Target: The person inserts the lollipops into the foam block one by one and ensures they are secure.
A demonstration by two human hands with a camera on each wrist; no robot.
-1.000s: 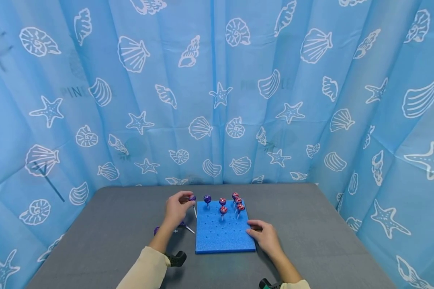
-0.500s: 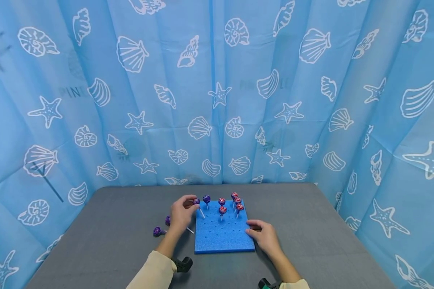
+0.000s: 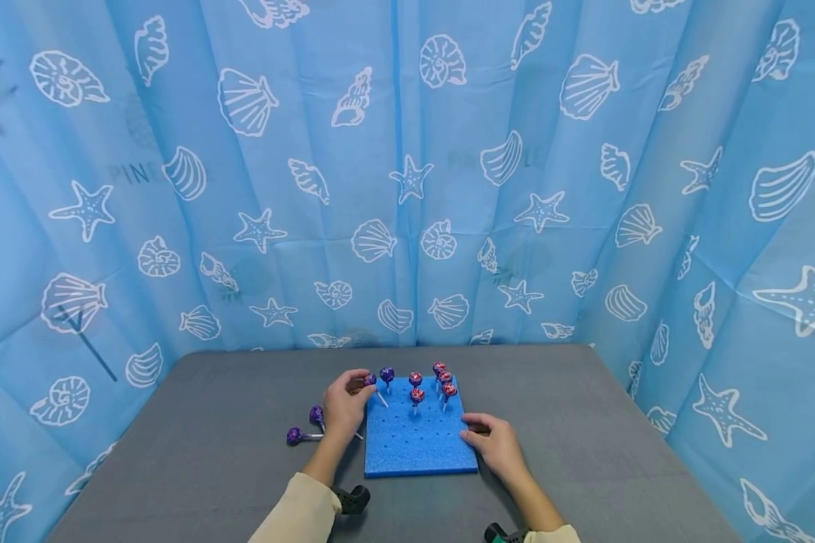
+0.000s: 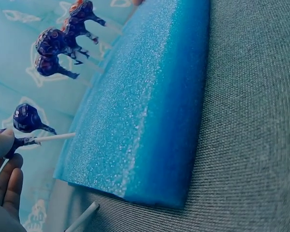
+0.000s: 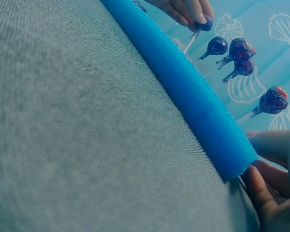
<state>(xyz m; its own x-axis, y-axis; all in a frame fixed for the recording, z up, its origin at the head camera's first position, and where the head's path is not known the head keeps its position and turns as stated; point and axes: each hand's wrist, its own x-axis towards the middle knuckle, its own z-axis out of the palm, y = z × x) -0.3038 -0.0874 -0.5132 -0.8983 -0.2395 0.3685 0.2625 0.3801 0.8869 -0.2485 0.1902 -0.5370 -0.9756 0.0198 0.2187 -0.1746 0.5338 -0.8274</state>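
A purple-wrapped lollipop (image 3: 370, 380) is pinched at its head by my left hand (image 3: 344, 407), over the left side of the blue foam board (image 3: 421, 451). Its white stick (image 4: 57, 137) slants down toward the board's surface; whether the tip sits in a hole I cannot tell. Just behind it a purple lollipop (image 3: 387, 374) stands in the board. Several red lollipops (image 3: 417, 395) stand upright farther right. With fairly straight fingers, my right hand (image 3: 499, 446) touches the board's right edge (image 5: 232, 140).
Left of the board, purple lollipops (image 3: 294, 435) lie on the grey table (image 3: 204, 452), one partly hidden by my left arm. Small holes dot the board's surface. Behind the table hangs a blue curtain (image 3: 285, 264) printed with shells.
My left hand has carried the purple lollipop rightward from beside the board to above its left part, tilting the stick. Lying lollipops have come into sight. The right hand stays put.
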